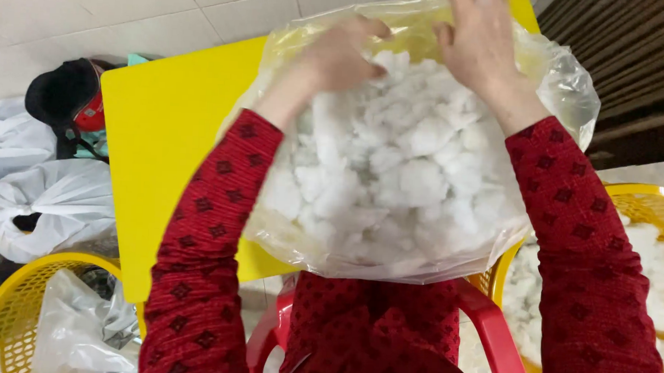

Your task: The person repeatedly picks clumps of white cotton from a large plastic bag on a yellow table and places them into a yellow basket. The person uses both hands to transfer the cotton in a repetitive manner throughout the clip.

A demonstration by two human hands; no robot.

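Lying mouth-away on the table (pixel 165 129), bag (pixel 564 84) of stuffing (pixel 399 174) — left hand (pixel 340 58) fisted in it, right hand (pixel 480 41) spread.

A home workroom — tiled floor (pixel 95 9), yellow table (pixel 164 144), plastic baskets (pixel 19 286), stuffed white bags (pixel 44 206).

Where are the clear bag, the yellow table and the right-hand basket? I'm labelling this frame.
clear bag (pixel 571 88): head view, right wall.
yellow table (pixel 165 129): head view, bare top.
right-hand basket (pixel 644 196): head view, rim.
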